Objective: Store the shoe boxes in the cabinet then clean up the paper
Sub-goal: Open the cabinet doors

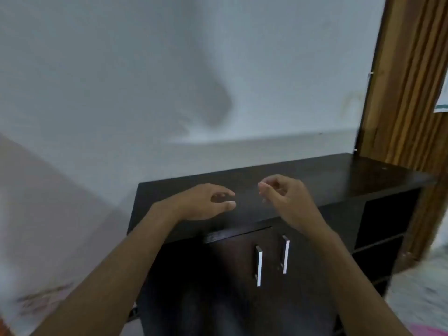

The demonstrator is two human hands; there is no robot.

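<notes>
Left hand (pixel 206 202) and right hand (pixel 283 197) are over the cabinet (pixel 339 175) top, near each other with a gap between. Left: fingers loosely curved, thumb apart, nothing in it. Right: fingers loosely curled toward the palm, nothing in it that I can see. I cannot tell whether either touches the top; the picture is blurred.

Shoe boxes: none in view. Paper: none in view. The cabinet is the only task thing here, lying toward 5 o'clock in the view. Doors (pixel 230 275) look closed, with the two handles (pixel 259 265) side by side at 6 o'clock from the hands. Shelves (pixel 385 226) stand open at 4 o'clock.

Risks, as I judge them:
- The doors must open before any box goes in. Standing this close, a swung door could strike me.
- The door frame (pixel 407 93) at 2 o'clock stands just beside the cabinet's right end. A box brought in from there could clip it.

Room:
- The wall (pixel 145 69) backs the cabinet at 12 o'clock, so there is none there.
- There is space at 9 o'clock, left of the cabinet.
- The floor (pixel 417 294) shows at 4 o'clock, past the shelves.
</notes>
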